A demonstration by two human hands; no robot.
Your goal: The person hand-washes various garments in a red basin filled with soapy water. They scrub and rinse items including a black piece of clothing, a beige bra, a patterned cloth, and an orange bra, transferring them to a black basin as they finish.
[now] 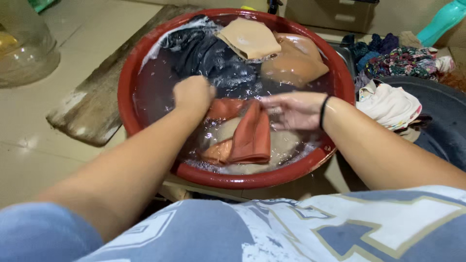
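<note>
A red round basin (pixel 127 73) full of soapy water stands in front of me. My left hand (pixel 193 94) is closed on one end of a wet orange cloth (pixel 250 136). My right hand (pixel 291 110), with a black band at the wrist, grips the same cloth at its other end, and the cloth hangs down folded between the hands over the water. A dark garment (pixel 213 58) soaks at the back of the basin. Beside it lie a beige cloth (pixel 250 38) and a tan cloth (pixel 298 60).
A worn wooden board (pixel 92 109) lies under the basin on the tiled floor. A clear plastic container (pixel 24 48) stands at the far left. To the right, a dark tub (pixel 444 121) holds a pile of dry clothes, white (pixel 388 104) and patterned (pixel 405 60).
</note>
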